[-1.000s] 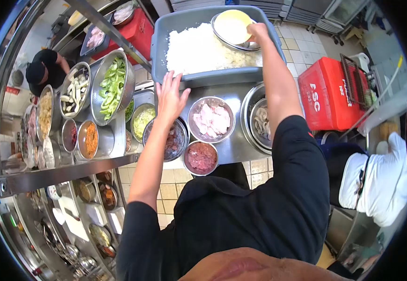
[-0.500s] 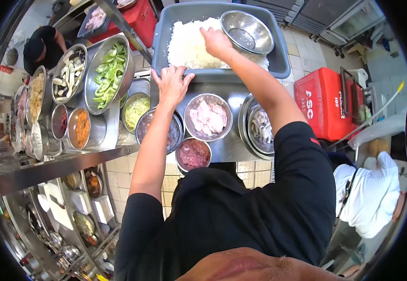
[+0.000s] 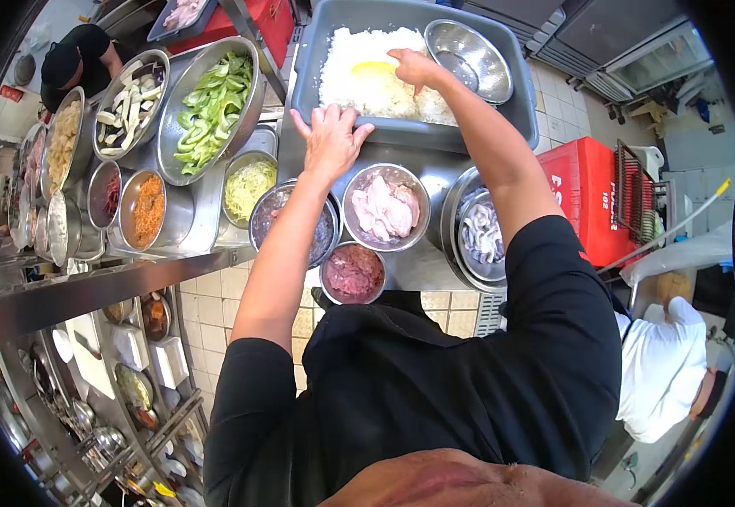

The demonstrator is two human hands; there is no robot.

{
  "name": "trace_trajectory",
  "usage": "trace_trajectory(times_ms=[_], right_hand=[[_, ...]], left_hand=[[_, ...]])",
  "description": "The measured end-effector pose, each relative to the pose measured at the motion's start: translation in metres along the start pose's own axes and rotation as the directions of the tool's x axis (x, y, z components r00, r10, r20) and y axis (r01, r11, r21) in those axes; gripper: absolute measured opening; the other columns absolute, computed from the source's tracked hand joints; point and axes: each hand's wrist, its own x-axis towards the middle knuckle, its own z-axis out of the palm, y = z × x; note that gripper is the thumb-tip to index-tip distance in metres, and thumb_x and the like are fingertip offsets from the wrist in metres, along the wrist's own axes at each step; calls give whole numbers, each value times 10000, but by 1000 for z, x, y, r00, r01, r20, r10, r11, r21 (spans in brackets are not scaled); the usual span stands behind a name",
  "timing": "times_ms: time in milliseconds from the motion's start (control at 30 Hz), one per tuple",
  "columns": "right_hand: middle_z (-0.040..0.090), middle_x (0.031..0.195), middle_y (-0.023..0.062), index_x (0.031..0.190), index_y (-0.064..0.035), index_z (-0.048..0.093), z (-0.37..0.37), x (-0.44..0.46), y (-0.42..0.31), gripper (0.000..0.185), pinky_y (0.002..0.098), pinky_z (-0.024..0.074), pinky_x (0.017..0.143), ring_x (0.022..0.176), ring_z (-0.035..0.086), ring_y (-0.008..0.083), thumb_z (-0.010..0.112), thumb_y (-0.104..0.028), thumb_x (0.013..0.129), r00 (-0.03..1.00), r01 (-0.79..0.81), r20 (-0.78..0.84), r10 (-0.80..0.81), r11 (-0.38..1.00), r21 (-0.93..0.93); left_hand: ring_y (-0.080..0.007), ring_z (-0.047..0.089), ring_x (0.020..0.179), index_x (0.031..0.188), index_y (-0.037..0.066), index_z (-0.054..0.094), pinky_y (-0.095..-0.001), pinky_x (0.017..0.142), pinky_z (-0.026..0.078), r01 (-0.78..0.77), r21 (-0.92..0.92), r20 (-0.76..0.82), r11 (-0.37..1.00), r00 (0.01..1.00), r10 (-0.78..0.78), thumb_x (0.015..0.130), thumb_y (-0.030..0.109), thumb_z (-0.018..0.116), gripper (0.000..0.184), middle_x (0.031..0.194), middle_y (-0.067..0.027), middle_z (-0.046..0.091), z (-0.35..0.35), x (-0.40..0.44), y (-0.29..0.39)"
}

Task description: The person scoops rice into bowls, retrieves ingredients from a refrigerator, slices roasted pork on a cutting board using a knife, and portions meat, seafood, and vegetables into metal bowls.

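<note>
My left hand (image 3: 333,145) grips the near rim of a big grey tub (image 3: 435,133), fingers over the edge and thumb out to the right. White rice (image 3: 355,44) lies inside, yellowish and wetter in the near part. In the tub, my right hand (image 3: 418,71) is closed at the right end of a yellow curved piece (image 3: 374,73) that lies against the rice; its exact kind is not clear. Close beside that hand, a steel bowl (image 3: 487,69) leans in the tub's right end.
Below the tub stand bowls of pale raw meat (image 3: 384,207), minced meat (image 3: 353,272) and whitish strips (image 3: 482,226). Cut green peppers (image 3: 215,110) and shredded carrot (image 3: 147,211) are at left. A red cooler (image 3: 583,182) and a person in white (image 3: 663,372) are at right.
The view has shifted slightly. My right hand has moved nearer the steel bowl and lower, and the yellow piece shows more clearly. My left hand stays on the tub's rim.
</note>
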Motion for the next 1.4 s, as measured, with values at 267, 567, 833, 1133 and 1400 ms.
trace_trajectory(times_ms=[267,567,833,1133,1400], right_hand=[[612,988,163,1204,-31,541,41,17,-9,444,428,541,504,691,634,297,442,-95,776,966,-57,260,2,977,206],[560,747,169,904,39,578,43,39,48,161,441,461,449,622,602,312,488,-39,796,933,-307,352,71,667,679],[619,867,136,965,-1,567,49,40,45,170,446,531,563,756,645,256,457,-3,836,921,-362,385,64,507,782],[639,1086,166,1197,-24,542,-8,-36,0,307,563,569,696,916,658,328,415,-153,950,964,-215,243,-103,232,949],[610,1133,204,1219,5,517,-99,-76,58,331,520,584,685,945,654,336,466,-156,935,994,93,-98,40,128,987]], left_hand=[[-280,444,1108,1081,150,604,-703,1033,61,5,25,49,1000,999,-6,881,450,559,363,1052,-53,530,-1,-1,1],[-288,407,1223,1200,99,521,-611,1096,32,42,-181,-49,983,997,-52,814,409,643,510,1223,-96,506,0,-2,-8],[-357,204,1404,1447,-76,127,-603,1106,24,381,100,55,919,920,-387,830,602,535,1004,1467,-327,211,1,38,16],[-423,317,1321,1402,-62,272,-559,1059,267,149,-315,-269,937,933,-238,857,540,565,863,1397,-313,336,5,118,29],[-392,290,1360,1410,-70,288,-442,1108,228,-38,-683,-195,729,972,-133,882,594,471,868,1435,-286,328,-3,201,100]])
